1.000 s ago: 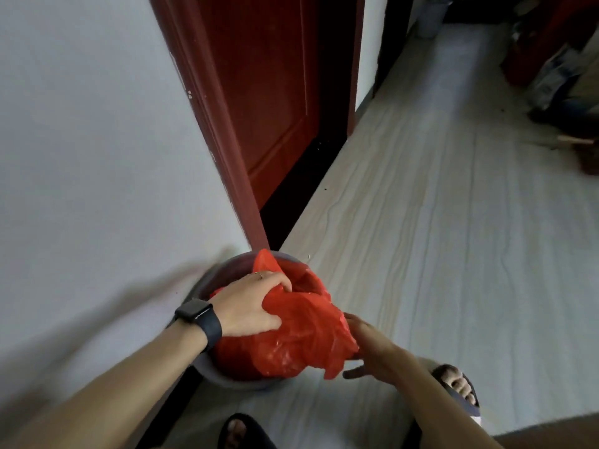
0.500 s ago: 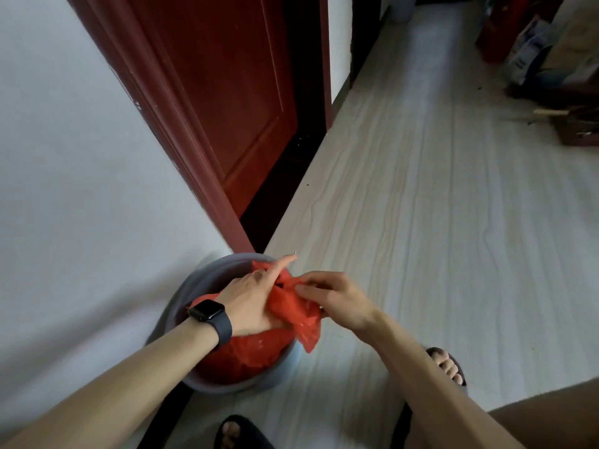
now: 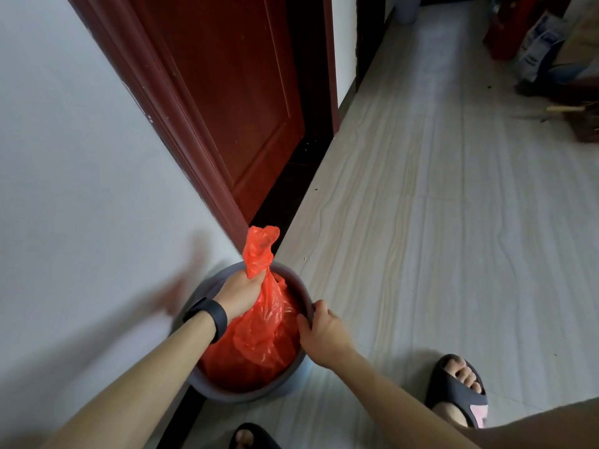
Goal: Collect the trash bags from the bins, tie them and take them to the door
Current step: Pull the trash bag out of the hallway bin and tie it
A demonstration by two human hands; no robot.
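A red plastic trash bag (image 3: 259,338) sits inside a round grey bin (image 3: 293,382) on the floor against the white wall. My left hand (image 3: 241,291), with a black watch on its wrist, grips the gathered neck of the bag, and the bag's top sticks up above the fist. My right hand (image 3: 322,335) holds the bin's right rim, thumb over the edge. Most of the bag's body is still down in the bin.
A dark red door (image 3: 233,102) and its frame stand just behind the bin. Pale tiled floor (image 3: 437,222) stretches ahead. Bags and clutter (image 3: 547,50) lie at the far right. My feet in black slippers (image 3: 457,390) are beside the bin.
My left hand has bunched the bag's mouth into a neck and raised it. My right hand let go of the bag and moved down onto the bin's rim.
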